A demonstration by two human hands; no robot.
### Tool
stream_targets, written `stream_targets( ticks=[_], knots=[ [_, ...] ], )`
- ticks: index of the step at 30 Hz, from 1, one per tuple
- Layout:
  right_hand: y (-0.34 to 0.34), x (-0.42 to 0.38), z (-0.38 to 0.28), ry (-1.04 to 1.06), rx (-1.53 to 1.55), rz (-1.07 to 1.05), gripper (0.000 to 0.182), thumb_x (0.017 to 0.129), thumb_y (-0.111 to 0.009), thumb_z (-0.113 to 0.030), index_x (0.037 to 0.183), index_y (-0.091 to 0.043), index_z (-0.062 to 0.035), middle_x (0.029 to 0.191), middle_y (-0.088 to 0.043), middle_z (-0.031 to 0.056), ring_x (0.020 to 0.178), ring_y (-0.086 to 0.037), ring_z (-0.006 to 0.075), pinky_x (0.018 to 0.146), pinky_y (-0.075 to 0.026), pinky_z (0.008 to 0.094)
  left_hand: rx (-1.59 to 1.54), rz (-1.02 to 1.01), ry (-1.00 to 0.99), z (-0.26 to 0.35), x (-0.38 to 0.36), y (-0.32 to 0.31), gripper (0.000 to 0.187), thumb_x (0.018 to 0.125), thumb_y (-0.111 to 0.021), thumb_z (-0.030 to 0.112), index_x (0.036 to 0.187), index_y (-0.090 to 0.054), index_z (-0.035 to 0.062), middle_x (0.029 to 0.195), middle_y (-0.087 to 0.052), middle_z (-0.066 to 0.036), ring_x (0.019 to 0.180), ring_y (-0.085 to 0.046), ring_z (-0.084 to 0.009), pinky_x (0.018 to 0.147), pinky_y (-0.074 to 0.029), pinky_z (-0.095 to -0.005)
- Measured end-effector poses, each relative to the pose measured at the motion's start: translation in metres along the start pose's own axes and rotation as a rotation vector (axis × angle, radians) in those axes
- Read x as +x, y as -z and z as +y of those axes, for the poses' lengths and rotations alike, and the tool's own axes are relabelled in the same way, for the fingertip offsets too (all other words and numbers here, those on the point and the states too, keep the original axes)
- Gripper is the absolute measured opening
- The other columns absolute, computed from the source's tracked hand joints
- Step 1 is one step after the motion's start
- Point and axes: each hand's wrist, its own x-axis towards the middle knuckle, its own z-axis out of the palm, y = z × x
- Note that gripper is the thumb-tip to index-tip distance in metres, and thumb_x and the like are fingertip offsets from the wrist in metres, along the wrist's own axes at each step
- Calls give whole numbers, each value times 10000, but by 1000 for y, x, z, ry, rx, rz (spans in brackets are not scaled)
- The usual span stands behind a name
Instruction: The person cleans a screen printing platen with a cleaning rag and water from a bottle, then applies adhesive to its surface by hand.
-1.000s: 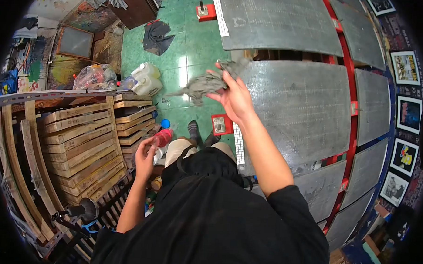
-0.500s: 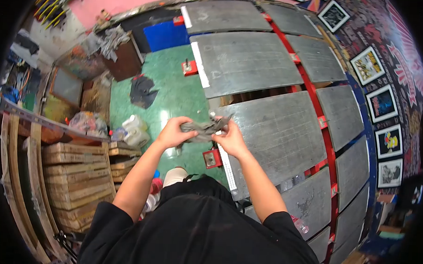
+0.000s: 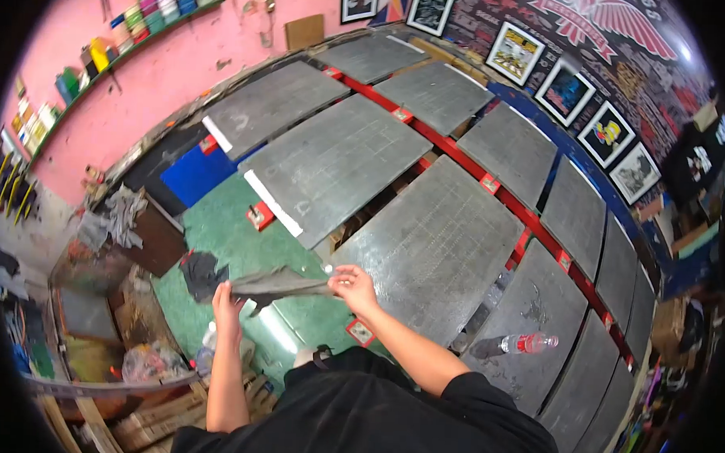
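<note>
A grey cloth (image 3: 285, 284) is stretched between my two hands, above the green floor. My left hand (image 3: 227, 303) is closed on its left end. At the right end, my right hand (image 3: 352, 287) pinches the cloth near the corner of a grey flat panel (image 3: 434, 237). Beyond my left hand, a dark cloth (image 3: 202, 275) lies on the floor. A clear bottle with a red label (image 3: 526, 343) lies on its side on a panel to the right.
Rows of grey panels are joined by a red rail (image 3: 453, 154). A brown cabinet (image 3: 156, 234) with rags stands at the left. Wooden frames (image 3: 160, 423) sit low left. Paint containers line a wall shelf (image 3: 128, 68).
My hands have moved apart, and the bunched cloth is now spread out between them. The view has turned, showing more of the pink wall and the bottle.
</note>
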Motion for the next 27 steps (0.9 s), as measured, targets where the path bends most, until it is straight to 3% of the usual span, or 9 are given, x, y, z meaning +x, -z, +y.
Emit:
stream_targets(
  ticks=[2, 6, 9, 12, 18, 21, 24, 25, 27],
  knots=[
    [-9, 12, 6, 70, -83, 10, 350, 856, -815, 2, 1171, -667, -37, 1002, -737, 81, 889, -713, 131, 767, -583, 278, -44, -35, 43, 15, 17, 6, 229, 1071, -587, 362, 1130, -630, 145, 1108, -689, 11, 1021, -672, -154, 890, -543, -386],
    [-30, 18, 2, 104, -323, 6, 386, 842, -844, -70, 1185, -669, -44, 1096, -691, 90, 1020, -695, 173, 852, -573, 313, 542, -158, -7, 33, 40, 2, 188, 1066, -595, 326, 1045, -663, 153, 979, -632, 71, 871, -579, -71, 772, -495, -293],
    [-33, -3, -4, 285, -686, 93, 455, 821, -872, -264, 1226, -707, -139, 1317, -631, 133, 1212, -640, 303, 1024, -521, 441, 533, -197, 22, 27, 44, -1, 187, 1049, -633, 288, 1036, -673, 106, 1009, -657, 24, 944, -617, -99, 765, -555, -308],
    [-19, -27, -2, 186, -620, 77, 466, 822, -878, -255, 1236, -703, -132, 1327, -638, 120, 1218, -643, 290, 1035, -523, 444, 367, -149, 47, 25, 49, -27, 200, 1031, -672, 254, 1048, -668, 54, 1109, -685, -59, 985, -661, -148, 753, -596, -310],
    [-10, -70, 17, -66, -239, -55, 619, 947, -800, -318, 1462, -544, -90, 1428, -592, 124, 1303, -589, 280, 1075, -490, 445, 305, -396, 31, -19, 6, -56, 134, 1056, -627, 180, 986, -623, 66, 1164, -644, -35, 996, -628, -127, 926, -569, -343],
    [-37, -69, 36, -384, 249, 69, 738, 997, -640, -588, 1530, -445, -115, 1424, -611, 111, 1319, -569, 252, 1131, -445, 420, 278, -602, -122, -35, -30, -89, 75, 1017, -655, 74, 973, -646, 14, 1287, -676, -115, 1043, -634, -143, 924, -522, -303],
    [-29, -63, 51, -187, 843, -81, 623, 1036, -592, -559, 1456, -499, -108, 1399, -631, 102, 1242, -610, 239, 1096, -469, 416, 193, -858, 115, -30, -72, -113, 61, 1010, -660, 61, 977, -649, 11, 1296, -689, -126, 1135, -628, -160, 1007, -492, -328],
    [-21, -59, 57, -193, 824, 19, 662, 1065, -553, -518, 1565, -366, -127, 1489, -547, 201, 1377, -536, 326, 1178, -402, 534, 241, -950, 83, -32, -80, -116, 55, 997, -664, 54, 966, -640, 16, 1327, -683, -128, 1190, -609, -177, 1046, -474, -356],
    [4, -58, 61, -123, 904, -15, 570, 1072, -593, -368, 1529, -409, -82, 1395, -628, 200, 1219, -644, 272, 1028, -542, 431, 489, -1157, -125, -29, -85, -120, 70, 941, -710, 63, 966, -660, 22, 1401, -672, -143, 1380, -528, -277, 1159, -392, -439]
  ],
)
